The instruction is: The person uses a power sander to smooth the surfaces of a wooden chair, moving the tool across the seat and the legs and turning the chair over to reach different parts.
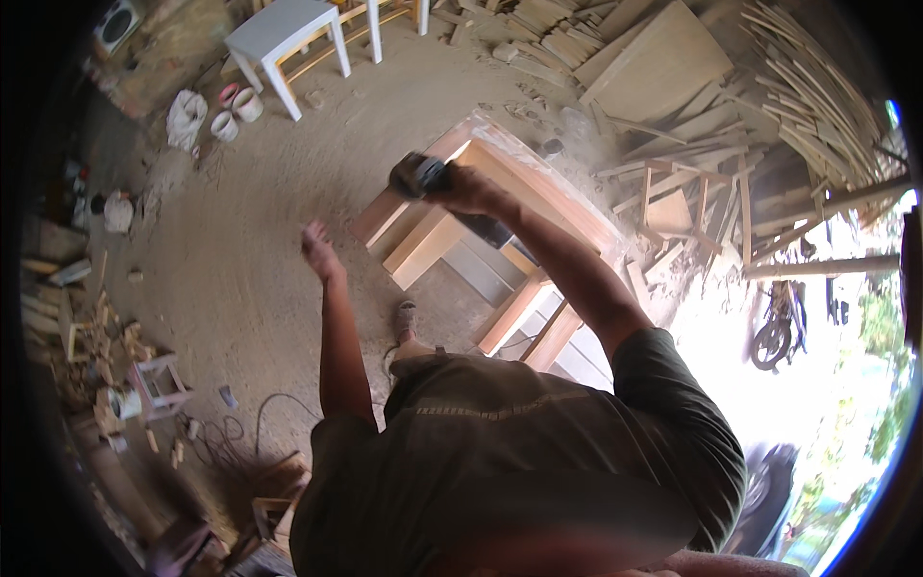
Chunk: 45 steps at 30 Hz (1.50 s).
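My right hand (pixel 473 189) is closed around a dark handheld power tool (pixel 420 176), blurred, so its exact kind is hard to tell. The tool is over the near left side of a wooden frame (pixel 586 213), a large piece of reddish and pale boards with open compartments. A longer dark part of the tool, or something beside it, shows under my forearm. Out to the left, away from the frame, my left hand (pixel 320 252) hangs in the air with nothing visible in it. Its fingers are loosely apart and somewhat smeared.
White-topped stools or tables (pixel 281 37) stand at the back left, near several buckets (pixel 247 104). Boards and offcuts (pixel 663 58) are heaped at the back right. A black cable (pixel 260 423) lies on the dusty floor at left, by a small wooden stool (pixel 160 387).
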Tool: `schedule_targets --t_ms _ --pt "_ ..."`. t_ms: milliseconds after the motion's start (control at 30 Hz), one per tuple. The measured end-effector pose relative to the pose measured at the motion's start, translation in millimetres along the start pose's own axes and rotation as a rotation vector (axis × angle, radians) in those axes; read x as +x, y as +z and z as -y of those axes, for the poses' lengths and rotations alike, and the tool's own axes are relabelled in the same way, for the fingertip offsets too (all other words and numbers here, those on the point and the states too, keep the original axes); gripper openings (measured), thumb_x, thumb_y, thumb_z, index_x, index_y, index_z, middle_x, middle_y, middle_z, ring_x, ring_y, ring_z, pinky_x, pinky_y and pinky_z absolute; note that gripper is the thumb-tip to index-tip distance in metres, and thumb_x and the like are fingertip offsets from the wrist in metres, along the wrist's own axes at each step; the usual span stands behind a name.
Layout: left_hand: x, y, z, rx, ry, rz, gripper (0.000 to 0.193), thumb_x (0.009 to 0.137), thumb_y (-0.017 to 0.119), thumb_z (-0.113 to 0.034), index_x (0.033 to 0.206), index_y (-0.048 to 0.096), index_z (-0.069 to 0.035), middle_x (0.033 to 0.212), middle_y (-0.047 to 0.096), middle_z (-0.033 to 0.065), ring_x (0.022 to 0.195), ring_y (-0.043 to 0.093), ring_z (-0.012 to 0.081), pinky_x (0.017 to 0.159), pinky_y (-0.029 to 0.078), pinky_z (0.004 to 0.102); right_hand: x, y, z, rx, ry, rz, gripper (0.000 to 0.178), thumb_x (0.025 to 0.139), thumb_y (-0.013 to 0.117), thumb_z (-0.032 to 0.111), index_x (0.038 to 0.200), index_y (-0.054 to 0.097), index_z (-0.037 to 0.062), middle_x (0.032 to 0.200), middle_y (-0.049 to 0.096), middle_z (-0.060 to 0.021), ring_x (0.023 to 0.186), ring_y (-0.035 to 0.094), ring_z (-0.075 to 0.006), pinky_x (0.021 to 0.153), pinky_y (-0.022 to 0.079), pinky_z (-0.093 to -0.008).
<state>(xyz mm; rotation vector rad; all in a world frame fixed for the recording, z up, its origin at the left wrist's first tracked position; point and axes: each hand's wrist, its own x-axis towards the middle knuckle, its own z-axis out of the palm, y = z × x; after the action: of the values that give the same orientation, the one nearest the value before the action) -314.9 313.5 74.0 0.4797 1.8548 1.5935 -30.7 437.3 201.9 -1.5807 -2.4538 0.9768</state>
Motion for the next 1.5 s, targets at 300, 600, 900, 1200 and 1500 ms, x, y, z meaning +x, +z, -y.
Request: schedule_targets --t_ms 300,600,900,1200,1500 --pt "2.3 86.6 -21.7 1.005 0.871 0.32 0.084 0.103 0.037 -0.066 0.15 0.041 0.003 0.151 0.047 0.0249 0.14 0.045 0.0394 0.114 0.039 0.0531 56.1 -58.1 -96.6 0.106 0.215 -0.29 0.068 0.071 0.077 0.062 0.103 0.076 0.0019 0.101 0.075 -0.0204 0.099 0.073 -0.0332 0.084 0.057 -0.0421" --pt "-12.7 114.4 -31.6 1.244 0.597 0.532 0.084 0.098 0.036 -0.075 0.122 0.061 0.002 0.111 0.072 0.025 0.1 0.072 0.0399 0.085 0.057 0.0501 -88.1 -88.4 -150.2 0.07 0.286 -0.316 0.072 0.075 0.076 0.062 0.11 0.069 0.0 0.099 0.073 -0.0226 0.092 0.072 -0.0354 0.08 0.055 -0.0438" --pt "-16.0 112.6 -38.0 1.264 0.638 0.497 0.085 0.089 0.046 -0.081 0.107 0.063 0.0 0.101 0.072 0.0268 0.094 0.07 0.0461 0.08 0.055 0.055 -313.7 -65.5 -196.5 0.099 0.687 -0.459 0.083 0.079 0.074 0.065 0.113 0.062 -0.0092 0.099 0.071 -0.0287 0.094 0.071 -0.0387 0.081 0.055 -0.0454" --pt "-19.6 114.6 -45.3 1.292 0.669 0.485 0.089 0.085 0.053 -0.082 0.108 0.062 0.003 0.097 0.072 0.0273 0.089 0.072 0.0442 0.076 0.057 0.0519 -230.7 -60.5 -158.8 0.12 0.696 -0.443 0.086 0.08 0.071 0.068 0.114 0.062 -0.0098 0.1 0.071 -0.0299 0.095 0.072 -0.0403 0.085 0.056 -0.0457" --pt "-16.6 113.8 -43.3 1.243 0.661 0.494 0.083 0.087 0.056 -0.078 0.109 0.06 0.001 0.094 0.071 0.0246 0.087 0.073 0.0406 0.076 0.059 0.0489 -35.1 -80.3 -124.5 0.17 0.276 -0.364 0.071 0.079 0.07 0.065 0.105 0.074 -0.0004 0.093 0.074 -0.0224 0.09 0.074 -0.0343 0.078 0.055 -0.0424"
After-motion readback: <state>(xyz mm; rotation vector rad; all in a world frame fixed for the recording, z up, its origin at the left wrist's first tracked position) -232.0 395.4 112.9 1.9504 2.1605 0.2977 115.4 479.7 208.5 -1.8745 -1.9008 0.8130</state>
